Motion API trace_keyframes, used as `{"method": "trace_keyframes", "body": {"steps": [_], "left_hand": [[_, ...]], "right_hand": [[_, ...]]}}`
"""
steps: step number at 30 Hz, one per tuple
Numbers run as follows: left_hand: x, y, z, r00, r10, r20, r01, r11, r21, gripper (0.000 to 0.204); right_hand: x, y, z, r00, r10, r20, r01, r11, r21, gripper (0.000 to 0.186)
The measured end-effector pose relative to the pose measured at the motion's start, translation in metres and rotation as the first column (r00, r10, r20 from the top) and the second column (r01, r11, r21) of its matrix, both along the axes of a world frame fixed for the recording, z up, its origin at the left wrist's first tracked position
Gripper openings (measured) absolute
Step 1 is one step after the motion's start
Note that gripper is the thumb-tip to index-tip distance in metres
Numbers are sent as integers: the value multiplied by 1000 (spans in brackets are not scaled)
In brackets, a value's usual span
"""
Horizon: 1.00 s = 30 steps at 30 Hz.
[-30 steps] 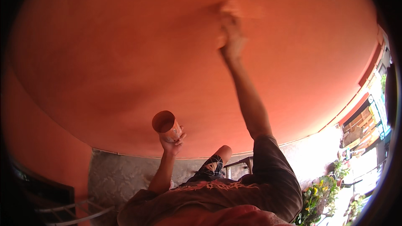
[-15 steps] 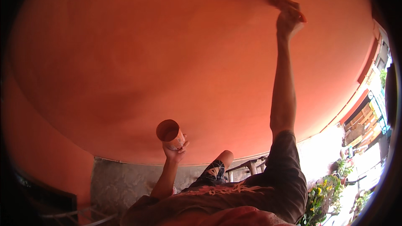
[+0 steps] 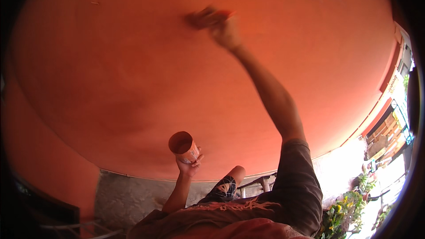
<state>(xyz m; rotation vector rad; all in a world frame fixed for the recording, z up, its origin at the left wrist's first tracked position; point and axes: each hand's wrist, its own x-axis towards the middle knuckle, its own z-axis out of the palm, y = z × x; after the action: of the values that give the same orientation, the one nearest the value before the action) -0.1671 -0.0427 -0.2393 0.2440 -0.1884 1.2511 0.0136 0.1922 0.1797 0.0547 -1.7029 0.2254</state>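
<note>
My left hand (image 3: 190, 164) is closed round an orange-stained cylindrical container (image 3: 184, 150), held low in front of me with its open top showing and a darker orange inside. High up in view, my outstretched right hand (image 3: 226, 31) grips a paintbrush (image 3: 204, 17), blurred by motion, whose dark bristle end is against or very close to the orange wall (image 3: 133, 53); a dark shadow lies beside it.
Below the wall is a grey mottled floor (image 3: 124, 194) with a wooden ladder or stool (image 3: 265, 183) beside my knee. A metal rack (image 3: 62, 228) stands at lower left, flowering plants (image 3: 343, 203) at lower right, and stacked wooden boards (image 3: 383, 137) farther right.
My right hand and brush moved right along the wall, then swept back leftward to left of where they began. My left hand with the container sits slightly lower in view.
</note>
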Motion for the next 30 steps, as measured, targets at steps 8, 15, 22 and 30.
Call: {"method": "trace_keyframes", "body": {"steps": [8,15,22,30], "left_hand": [[-12,-5,-19,996,35,-78,-40,998,-54,60],[10,15,-18,999,-8,-35,8,1000,-7,56],[43,49,-35,995,-96,-11,96,995,35,56],[26,49,-74,993,-104,-55,105,994,7,59]], "right_hand": [[172,6,85,342,-851,-399,878,441,-187,20],[-23,-32,-34,676,-737,-16,625,562,543,28],[24,10,-65,999,-36,-36,34,999,-37,18],[240,39,-71,367,-721,-588,719,621,-313,11]]}}
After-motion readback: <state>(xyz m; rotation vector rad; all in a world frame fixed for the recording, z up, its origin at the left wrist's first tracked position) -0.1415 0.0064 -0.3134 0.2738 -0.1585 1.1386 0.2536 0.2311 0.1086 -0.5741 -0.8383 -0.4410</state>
